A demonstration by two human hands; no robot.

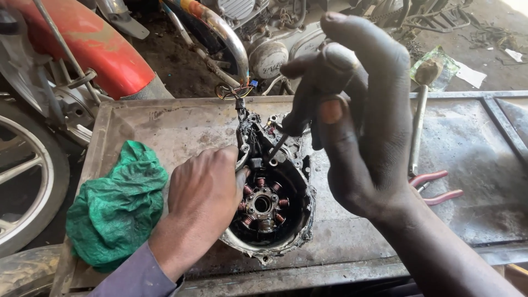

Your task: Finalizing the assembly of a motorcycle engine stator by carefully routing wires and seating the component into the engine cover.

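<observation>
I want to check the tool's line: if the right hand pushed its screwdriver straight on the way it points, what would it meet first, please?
Most likely the engine cover: the right hand aims the screwdriver down and left at the cover's upper inside edge, just above the stator. The tip already looks at or very near it; depth is unclear.

Bright, even daylight fills the scene, strongest at the upper right, where the ground washes pale. Shadows are soft. The chrome pipe [228, 38] glints. The raised right hand [357, 110] is slightly soft, close to the lens; edges bend mildly.
</observation>
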